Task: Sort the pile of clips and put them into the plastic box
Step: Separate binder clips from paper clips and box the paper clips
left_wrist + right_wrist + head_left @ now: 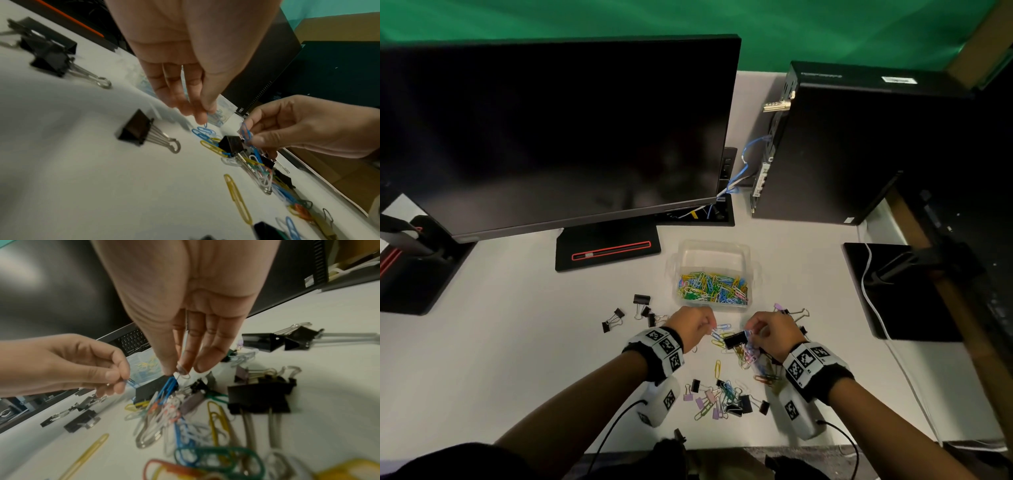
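Looking from the left, saw a dark screen (551,137) standing at the back of the white desk (517,342). Found a few black binder clips (642,301) lying apart on the desk, just left of the left hand (690,325).

Held that left hand a little above the desk, fingers curled in. Pinched a small blue paper clip (206,120) between thumb and fingertip. Showed the same pinch from the right wrist view, with the clip poking out past the fingertips.

Put the clear plastic box (714,244) just past both hands, close to the foot of the screen. Filled its near part with colored paper clips (714,287).

Left a mixed pile (736,353) on the desk between the two hands, with one black binder clip (736,340) sitting on top of colored paper clips. Left a second pile (726,397) nearer the body, with purple and black binder clips mixed in.

Held the right hand (774,330) over the mixed pile, fingers pointing down and bunched tight. Pinched a second blue paper clip (245,133) at its top end, right beside the black binder clip. Could not tell if that clip was hooked to the tangle under it.

Saw more binder clips lying past the right hand, and a black computer tower (859,144) standing at the back right.
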